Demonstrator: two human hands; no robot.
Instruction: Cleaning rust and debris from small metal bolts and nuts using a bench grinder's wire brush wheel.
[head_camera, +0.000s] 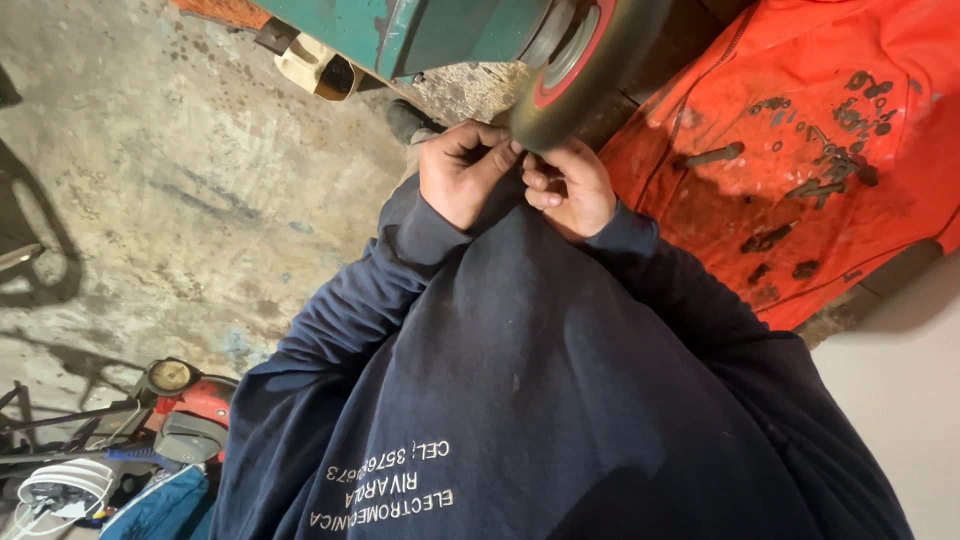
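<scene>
Both my hands meet just under a dark wheel with a red rim on a green machine body. My left hand is curled, fingers pinched near the wheel's lower edge. My right hand is curled too, fingertips touching the left hand's. Whatever sits between the fingers is too small or hidden to make out. Dark navy sleeves and my sweatshirt fill the lower frame.
An orange cloth to the right carries several dark bolts and nuts. Stained concrete floor lies to the left. Tools, a red device with a gauge and a white object clutter the lower left corner.
</scene>
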